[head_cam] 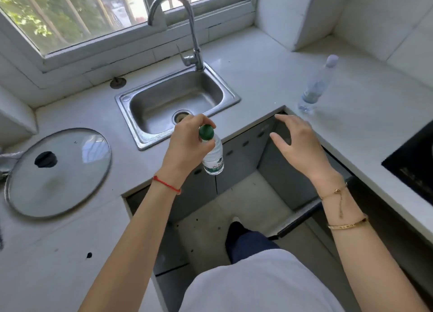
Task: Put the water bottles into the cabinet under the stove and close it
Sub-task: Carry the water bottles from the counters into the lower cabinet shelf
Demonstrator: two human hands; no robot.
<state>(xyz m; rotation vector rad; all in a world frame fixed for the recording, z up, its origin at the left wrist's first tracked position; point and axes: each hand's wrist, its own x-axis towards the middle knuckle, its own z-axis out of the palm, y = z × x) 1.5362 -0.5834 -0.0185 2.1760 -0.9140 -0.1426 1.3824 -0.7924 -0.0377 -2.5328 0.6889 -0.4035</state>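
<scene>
Bottle [212, 157] neck hidden by left hand [187, 145]

Daylight pours in through the window [77, 14] at eleven o'clock, bright and even across my counter [257, 61]. It glares softly on the glass lid [58, 171] at nine. Shadows are faint. The wide lens bends the edges, and the bottle [317, 84] at two o'clock smears with blur.

Both bare arms reach forward. The left hand [187, 145] is curled closed, its fingers wrapped near the top of what it holds. The right hand [297, 145] is open, palm down, fingers spread; it seems to touch nothing.
</scene>
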